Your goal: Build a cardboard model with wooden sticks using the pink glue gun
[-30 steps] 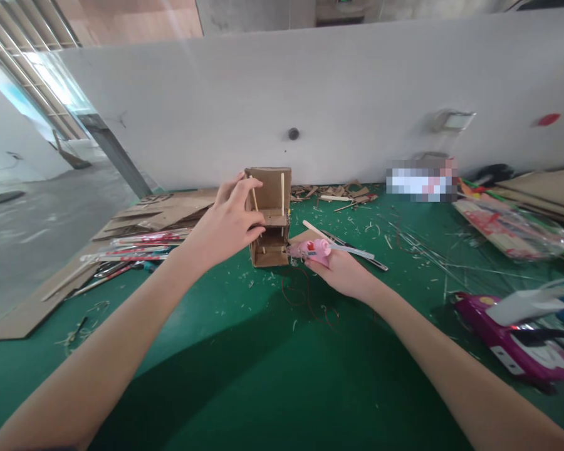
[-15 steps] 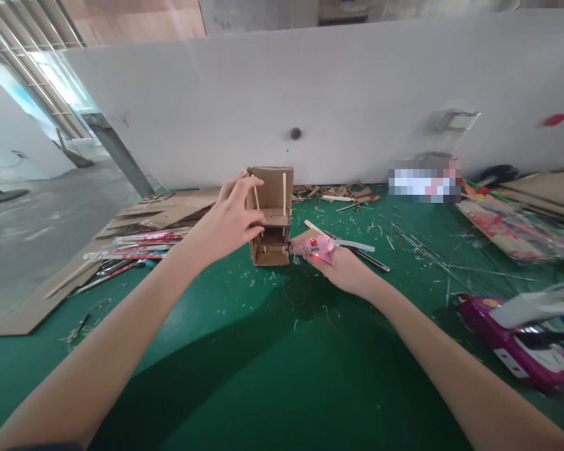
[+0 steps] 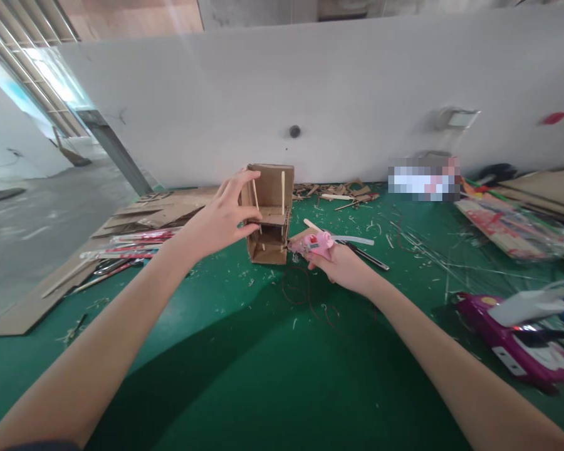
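A small cardboard box with shelves stands upright on the green table, its open front facing me. Thin wooden sticks run up and down inside it. My left hand grips the box's left side, fingers curled round the upper wall and shelf edge. In my right hand is a pink glue gun with a clear glue stick out of its back. The gun's nozzle is at the lower right edge of the box; whether it touches cannot be told.
Cardboard sheets and packaged tools lie to the left. A utility knife rests behind my right hand. Cardboard scraps line the wall. At right are a purple power strip and plastic-wrapped material.
The fingers of my left hand have shifted slightly on the box's left side. My right hand keeps the glue gun at the lower right edge, its tilt a little different from a second ago.
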The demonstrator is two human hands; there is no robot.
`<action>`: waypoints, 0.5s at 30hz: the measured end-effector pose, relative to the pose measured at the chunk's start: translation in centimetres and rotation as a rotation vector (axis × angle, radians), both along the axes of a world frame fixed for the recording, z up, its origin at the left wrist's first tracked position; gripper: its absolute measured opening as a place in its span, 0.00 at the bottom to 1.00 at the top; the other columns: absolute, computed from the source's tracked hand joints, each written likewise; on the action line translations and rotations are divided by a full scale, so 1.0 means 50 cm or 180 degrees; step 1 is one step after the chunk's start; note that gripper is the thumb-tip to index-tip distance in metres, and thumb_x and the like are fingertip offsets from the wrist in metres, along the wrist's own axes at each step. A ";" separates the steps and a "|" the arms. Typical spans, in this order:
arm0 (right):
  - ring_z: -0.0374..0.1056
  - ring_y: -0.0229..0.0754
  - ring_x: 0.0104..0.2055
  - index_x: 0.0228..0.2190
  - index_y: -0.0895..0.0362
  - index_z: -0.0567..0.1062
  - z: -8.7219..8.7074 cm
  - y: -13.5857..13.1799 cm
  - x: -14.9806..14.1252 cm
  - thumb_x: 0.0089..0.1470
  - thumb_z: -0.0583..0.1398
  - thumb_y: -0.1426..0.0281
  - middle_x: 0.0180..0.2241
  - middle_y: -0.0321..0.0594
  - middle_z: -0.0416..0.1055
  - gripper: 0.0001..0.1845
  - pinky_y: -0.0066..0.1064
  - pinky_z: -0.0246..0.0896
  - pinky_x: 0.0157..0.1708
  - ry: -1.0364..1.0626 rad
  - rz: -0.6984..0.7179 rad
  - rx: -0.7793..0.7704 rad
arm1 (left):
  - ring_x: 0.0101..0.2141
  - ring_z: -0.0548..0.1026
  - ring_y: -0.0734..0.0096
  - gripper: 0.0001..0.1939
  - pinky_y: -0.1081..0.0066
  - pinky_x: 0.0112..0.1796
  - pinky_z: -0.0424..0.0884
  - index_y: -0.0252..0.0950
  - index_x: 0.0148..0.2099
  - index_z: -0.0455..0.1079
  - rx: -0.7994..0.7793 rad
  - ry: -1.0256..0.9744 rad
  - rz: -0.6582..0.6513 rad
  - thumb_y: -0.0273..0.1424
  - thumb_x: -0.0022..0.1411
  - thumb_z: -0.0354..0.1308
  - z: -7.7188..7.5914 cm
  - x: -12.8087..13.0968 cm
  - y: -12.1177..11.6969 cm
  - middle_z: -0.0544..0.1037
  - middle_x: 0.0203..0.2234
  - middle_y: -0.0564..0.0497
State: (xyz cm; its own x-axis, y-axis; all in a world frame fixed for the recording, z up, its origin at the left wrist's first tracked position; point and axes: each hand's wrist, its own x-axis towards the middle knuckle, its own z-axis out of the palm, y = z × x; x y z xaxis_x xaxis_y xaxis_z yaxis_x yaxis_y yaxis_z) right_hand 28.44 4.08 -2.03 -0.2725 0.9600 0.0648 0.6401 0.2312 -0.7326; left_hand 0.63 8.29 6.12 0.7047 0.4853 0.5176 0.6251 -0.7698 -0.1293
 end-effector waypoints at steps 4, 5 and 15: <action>0.59 0.35 0.16 0.34 0.58 0.76 0.002 0.005 0.000 0.59 0.56 0.57 0.20 0.38 0.69 0.18 0.29 0.56 0.15 0.0270 -0.0017 -0.0283 | 0.67 0.51 0.48 0.09 0.50 0.65 0.55 0.38 0.42 0.76 -0.0037 0.0028 -0.0020 0.30 0.65 0.55 -0.001 -0.007 0.005 0.45 0.67 0.50; 0.59 0.35 0.16 0.38 0.59 0.75 0.001 0.007 -0.001 0.59 0.56 0.57 0.22 0.39 0.71 0.18 0.29 0.56 0.14 0.0325 -0.0006 -0.0339 | 0.67 0.51 0.48 0.09 0.51 0.65 0.56 0.39 0.43 0.76 -0.0044 0.0037 -0.0016 0.30 0.65 0.54 -0.001 -0.008 0.006 0.45 0.67 0.50; 0.61 0.37 0.16 0.38 0.59 0.74 -0.007 0.024 0.005 0.59 0.56 0.57 0.17 0.36 0.65 0.18 0.29 0.57 0.15 0.0264 -0.0008 -0.0470 | 0.67 0.51 0.48 0.09 0.52 0.65 0.56 0.41 0.42 0.77 -0.0153 -0.0004 -0.0036 0.30 0.65 0.54 0.002 -0.008 0.004 0.44 0.68 0.53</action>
